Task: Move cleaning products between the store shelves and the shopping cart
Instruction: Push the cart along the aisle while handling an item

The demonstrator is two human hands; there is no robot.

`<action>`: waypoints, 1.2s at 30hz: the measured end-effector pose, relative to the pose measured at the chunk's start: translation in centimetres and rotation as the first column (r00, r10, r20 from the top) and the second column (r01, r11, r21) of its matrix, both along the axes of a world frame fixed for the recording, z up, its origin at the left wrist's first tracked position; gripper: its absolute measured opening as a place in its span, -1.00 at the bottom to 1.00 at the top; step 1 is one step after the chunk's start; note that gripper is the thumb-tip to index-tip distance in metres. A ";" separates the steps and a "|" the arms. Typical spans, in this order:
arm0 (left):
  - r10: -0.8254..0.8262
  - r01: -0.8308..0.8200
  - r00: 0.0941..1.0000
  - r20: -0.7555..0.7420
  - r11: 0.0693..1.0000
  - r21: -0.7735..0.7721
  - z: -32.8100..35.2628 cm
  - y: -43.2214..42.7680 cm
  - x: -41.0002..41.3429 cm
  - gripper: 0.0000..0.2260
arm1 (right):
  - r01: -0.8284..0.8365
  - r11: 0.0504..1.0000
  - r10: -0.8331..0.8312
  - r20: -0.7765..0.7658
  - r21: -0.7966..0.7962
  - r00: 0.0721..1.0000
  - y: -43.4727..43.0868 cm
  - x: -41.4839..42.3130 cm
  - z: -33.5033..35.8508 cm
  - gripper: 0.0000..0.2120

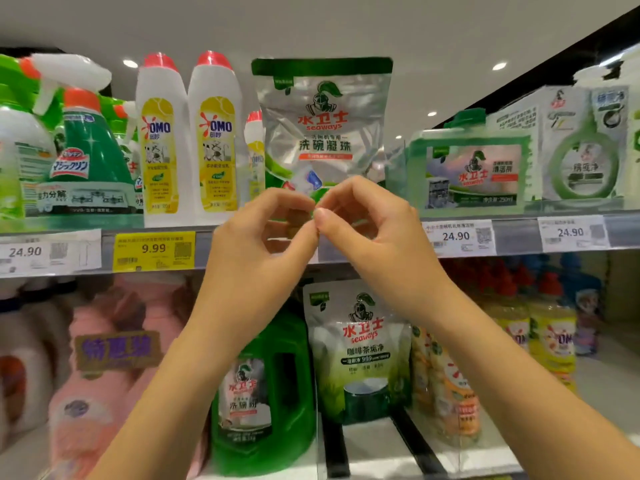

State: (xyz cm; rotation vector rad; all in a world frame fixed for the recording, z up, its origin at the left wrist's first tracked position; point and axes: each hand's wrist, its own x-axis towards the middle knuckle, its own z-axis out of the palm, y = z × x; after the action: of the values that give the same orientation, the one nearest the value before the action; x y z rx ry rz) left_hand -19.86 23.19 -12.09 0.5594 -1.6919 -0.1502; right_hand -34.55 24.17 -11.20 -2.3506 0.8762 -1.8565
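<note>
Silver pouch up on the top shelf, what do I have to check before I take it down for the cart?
1. The silver pouch stands upright on the top shelf: ok.
2. The left hand really pinches the pouch's bottom edge: cannot tell.
3. The right hand pinches it too: cannot tell; both hands' fingertips meet just at its bottom.
4. Space toward the green box: ok, a gap shows.
5. Space toward the OMO bottle: not ok, it stands very close and might get bumped.
6. The shopping cart is ready: cannot tell, not in view.
</note>
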 end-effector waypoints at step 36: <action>0.946 -0.528 0.196 -0.257 0.322 0.785 -27.7 46.2 37.2 -0.84 | -0.665 -0.140 0.942 0.305 0.734 0.138 26.1 46.1 -28.5 -0.81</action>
State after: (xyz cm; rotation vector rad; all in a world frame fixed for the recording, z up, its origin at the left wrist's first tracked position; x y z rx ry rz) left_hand 17.32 69.41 -39.80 1.5692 -0.3441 -0.0538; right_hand 11.56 50.31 -39.74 -1.7110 -0.1239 -0.2909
